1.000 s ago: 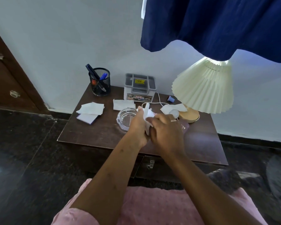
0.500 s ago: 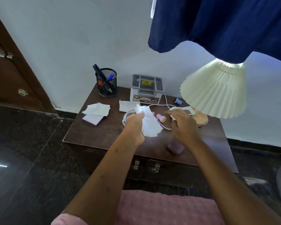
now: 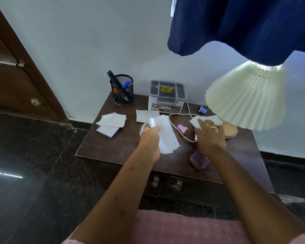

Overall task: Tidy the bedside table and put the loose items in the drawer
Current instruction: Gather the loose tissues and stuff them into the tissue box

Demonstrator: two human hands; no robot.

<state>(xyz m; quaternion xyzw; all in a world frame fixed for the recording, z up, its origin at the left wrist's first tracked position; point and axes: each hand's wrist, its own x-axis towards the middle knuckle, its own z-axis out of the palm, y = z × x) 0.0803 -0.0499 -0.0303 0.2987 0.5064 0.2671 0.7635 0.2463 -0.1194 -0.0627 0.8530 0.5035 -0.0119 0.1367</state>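
My left hand grips a white paper sheet above the dark brown bedside table, hiding most of a glass ashtray. My right hand rests with spread fingers on another white paper near the lamp base. Loose on the top lie a stack of papers over a lilac notepad, one more paper, a pink cap, a blue cap, a purple case and a white cable. The drawer front with two metal handles is closed.
A black mesh pen holder and a grey box stand at the back by the wall. The pleated lampshade overhangs the right side, with blue cloth hanging above it. A wooden door is at left.
My hands have parted: the left keeps the paper sheet, while the right moved right and forward onto the paper by the lamp base. The camera has come closer to the table.
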